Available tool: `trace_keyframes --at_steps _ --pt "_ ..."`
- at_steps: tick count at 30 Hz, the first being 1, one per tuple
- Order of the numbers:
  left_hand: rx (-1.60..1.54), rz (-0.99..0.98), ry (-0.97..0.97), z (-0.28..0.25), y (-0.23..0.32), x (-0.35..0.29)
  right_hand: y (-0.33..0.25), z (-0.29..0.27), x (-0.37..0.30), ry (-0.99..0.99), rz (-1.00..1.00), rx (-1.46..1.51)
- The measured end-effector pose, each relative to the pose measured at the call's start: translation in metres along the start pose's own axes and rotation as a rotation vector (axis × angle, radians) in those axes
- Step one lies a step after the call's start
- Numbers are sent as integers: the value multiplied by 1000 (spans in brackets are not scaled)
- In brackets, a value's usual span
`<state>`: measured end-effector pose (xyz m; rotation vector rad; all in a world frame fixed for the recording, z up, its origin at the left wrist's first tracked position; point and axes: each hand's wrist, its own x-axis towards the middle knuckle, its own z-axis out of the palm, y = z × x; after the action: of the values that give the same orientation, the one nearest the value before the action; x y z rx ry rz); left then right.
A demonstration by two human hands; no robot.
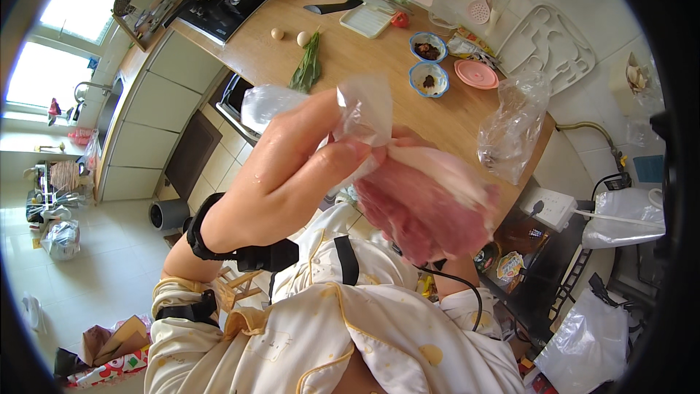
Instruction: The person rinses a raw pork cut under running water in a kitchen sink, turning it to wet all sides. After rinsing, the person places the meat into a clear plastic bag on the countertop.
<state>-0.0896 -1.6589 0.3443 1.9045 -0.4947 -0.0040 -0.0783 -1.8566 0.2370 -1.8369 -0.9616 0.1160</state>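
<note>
In front of my chest, my left hand point(292, 168) is closed, thumb against fingers, pinching a clear plastic bag point(367, 111). Water drops show on its skin. Just right of it, a piece of raw meat point(426, 204), red with a pale fatty edge, is held up in my right hand point(405, 133). The meat covers most of that hand; only a bit of its fingers shows at the top edge, close to the left fingertips. Part of the bag lies against the meat's upper left side. More clear plastic point(270, 104) shows behind my left hand.
On the wooden counter point(364, 55) lie green leaves point(306, 66), two eggs point(302, 39), a knife point(334, 7), a white tray point(366, 20), blue-rimmed bowls point(429, 80), a pink lid point(476, 74) and a crumpled plastic bag point(514, 124). A power strip point(547, 206) sits at right.
</note>
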Motion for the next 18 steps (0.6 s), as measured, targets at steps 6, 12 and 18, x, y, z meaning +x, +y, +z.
trace_keyframes --at_steps 6,12,18 --pt "147 112 -43 2 -15 -2 21 31 32 10 -98 -12" --pt "-31 32 102 7 -33 -17 52 49 36 281 77 216" --pt "358 41 60 11 -49 -43 53 43 36 357 301 -349"
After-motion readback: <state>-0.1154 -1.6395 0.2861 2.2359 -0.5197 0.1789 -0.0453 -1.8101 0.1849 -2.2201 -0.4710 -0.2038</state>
